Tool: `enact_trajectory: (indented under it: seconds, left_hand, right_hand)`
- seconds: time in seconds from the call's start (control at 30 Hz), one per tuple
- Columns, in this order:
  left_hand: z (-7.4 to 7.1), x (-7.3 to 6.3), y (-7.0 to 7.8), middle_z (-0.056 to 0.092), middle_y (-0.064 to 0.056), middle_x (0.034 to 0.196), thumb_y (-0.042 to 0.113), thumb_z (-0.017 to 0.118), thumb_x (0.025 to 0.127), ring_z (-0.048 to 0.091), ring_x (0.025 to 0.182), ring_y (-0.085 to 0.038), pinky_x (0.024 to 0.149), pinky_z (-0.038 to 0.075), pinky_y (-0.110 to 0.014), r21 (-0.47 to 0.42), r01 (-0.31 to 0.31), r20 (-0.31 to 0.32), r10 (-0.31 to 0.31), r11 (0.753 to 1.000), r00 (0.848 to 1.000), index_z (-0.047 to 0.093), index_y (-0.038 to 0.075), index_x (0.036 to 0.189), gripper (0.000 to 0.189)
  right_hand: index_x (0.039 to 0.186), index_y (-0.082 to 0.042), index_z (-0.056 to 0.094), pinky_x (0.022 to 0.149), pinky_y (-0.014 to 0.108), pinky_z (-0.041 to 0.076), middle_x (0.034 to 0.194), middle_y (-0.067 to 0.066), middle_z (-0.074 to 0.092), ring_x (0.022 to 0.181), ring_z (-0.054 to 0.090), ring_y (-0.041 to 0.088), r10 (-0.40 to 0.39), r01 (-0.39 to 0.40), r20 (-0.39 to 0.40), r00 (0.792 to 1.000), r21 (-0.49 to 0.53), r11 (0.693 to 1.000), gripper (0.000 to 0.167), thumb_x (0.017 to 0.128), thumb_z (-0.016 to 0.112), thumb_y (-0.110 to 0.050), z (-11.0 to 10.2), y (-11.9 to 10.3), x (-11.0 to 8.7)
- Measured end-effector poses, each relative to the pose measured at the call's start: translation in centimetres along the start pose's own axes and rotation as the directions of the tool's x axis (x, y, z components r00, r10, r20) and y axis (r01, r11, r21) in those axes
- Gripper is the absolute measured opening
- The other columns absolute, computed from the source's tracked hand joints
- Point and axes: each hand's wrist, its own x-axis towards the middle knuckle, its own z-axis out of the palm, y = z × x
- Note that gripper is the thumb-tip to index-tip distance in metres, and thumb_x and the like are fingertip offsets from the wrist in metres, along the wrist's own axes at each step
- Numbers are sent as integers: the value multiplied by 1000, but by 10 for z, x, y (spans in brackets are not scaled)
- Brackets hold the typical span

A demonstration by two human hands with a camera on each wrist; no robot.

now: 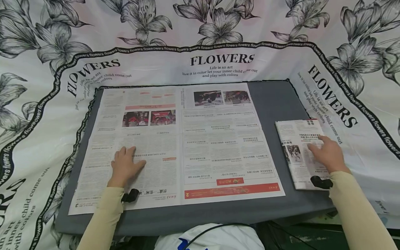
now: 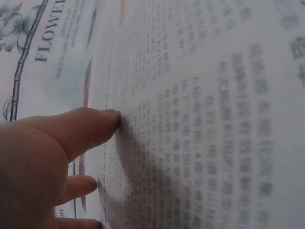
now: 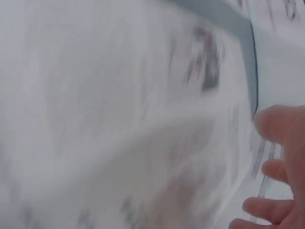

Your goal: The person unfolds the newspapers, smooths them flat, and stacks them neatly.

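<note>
An unfolded newspaper sheet (image 1: 215,146) lies spread on the grey table, with printed columns, photos and a red band along its near edge. My left hand (image 1: 123,168) rests on its left page, fingers spread. In the left wrist view, the thumb (image 2: 93,125) touches the printed paper. A folded newspaper (image 1: 300,135) lies at the table's right side. Over its right part is my right hand (image 1: 329,154), with thumb and fingers apart. The right wrist view shows the blurred folded newspaper (image 3: 119,95) beside that hand (image 3: 286,167); contact cannot be made out there.
The grey table (image 1: 272,100) shows between the two papers and along the near edge. White cloth (image 1: 162,66) with flower prints and lettering surrounds it at the back and sides. A black cable (image 1: 215,227) crosses white fabric below the near edge.
</note>
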Motion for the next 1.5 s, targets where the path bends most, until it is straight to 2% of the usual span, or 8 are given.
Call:
enact_trajectory:
  seconds: [0.2, 0.4, 0.6, 0.8, 1.17, 1.33, 1.43, 1.5]
  left_hand:
    - [-2, 2, 2, 40, -33, 142, 33, 71, 91, 34, 131, -53, 101, 28, -80, 0, -33, -34, 33, 999, 999, 45, -4, 147, 72]
    - [-1, 6, 6, 43, -32, 138, 33, 72, 91, 35, 131, -52, 102, 27, -82, -1, -32, -29, 32, 999, 999, 46, -4, 147, 72]
    - [1, 4, 6, 40, -33, 143, 33, 71, 91, 34, 134, -53, 103, 27, -82, 8, -31, -20, 31, 999, 999, 45, -4, 148, 72]
    - [3, 3, 5, 38, -33, 146, 34, 71, 92, 32, 135, -54, 104, 24, -83, -5, -30, -15, 30, 1000, 999, 44, -4, 148, 73]
    - [6, 4, -1, 39, -32, 143, 35, 70, 92, 33, 132, -52, 103, 26, -81, 11, -29, -21, 29, 1000, 999, 43, -3, 149, 73]
    - [5, 4, -4, 39, -31, 143, 35, 70, 92, 33, 131, -51, 102, 27, -80, 13, -25, -28, 26, 1000, 999, 43, -2, 149, 73]
    - [5, 3, -6, 39, -31, 144, 35, 70, 92, 33, 132, -51, 102, 27, -80, 14, -25, -33, 25, 1000, 999, 44, -2, 149, 73]
    - [5, 2, -6, 39, -32, 144, 35, 70, 92, 33, 132, -51, 102, 27, -81, 13, -24, -35, 25, 1000, 999, 44, -3, 148, 73]
  right_hand:
    - [153, 18, 17, 92, 69, 41, 144, 50, 30, 118, 41, 59, 174, -176, 66, 983, 40, 984, 86, 102, 49, -44, -8, 36, -18]
    - [151, 19, 20, 84, 64, 44, 138, 49, 35, 107, 46, 57, 179, -181, 36, 983, 35, 983, 86, 99, 57, -38, -9, 52, -28]
    - [148, 22, 24, 91, 68, 40, 137, 50, 37, 109, 44, 58, 193, -193, 0, 981, 23, 981, 85, 92, 66, -25, -3, 61, -29]
    - [145, 24, 30, 93, 67, 39, 137, 49, 39, 111, 43, 57, 235, -235, -31, 971, 25, 972, 79, 89, 66, -18, 0, 67, -28]
    - [144, 22, 34, 102, 67, 32, 142, 48, 37, 121, 38, 59, 289, -287, -22, 957, 61, 956, 71, 91, 63, -16, -1, 66, -27]
    - [143, 21, 37, 95, 65, 34, 138, 47, 41, 117, 39, 57, 266, -261, -56, 962, 84, 962, 66, 93, 61, -15, -5, 62, -26]
    - [140, 21, 42, 80, 52, 43, 129, 47, 50, 110, 49, 56, 220, -216, -78, 972, 63, 974, 61, 94, 59, -15, -9, 60, -25]
    - [136, 22, 46, 69, 43, 43, 122, 46, 54, 103, 55, 55, 183, -180, -80, 980, 37, 983, 56, 96, 58, -15, -12, 59, -25]
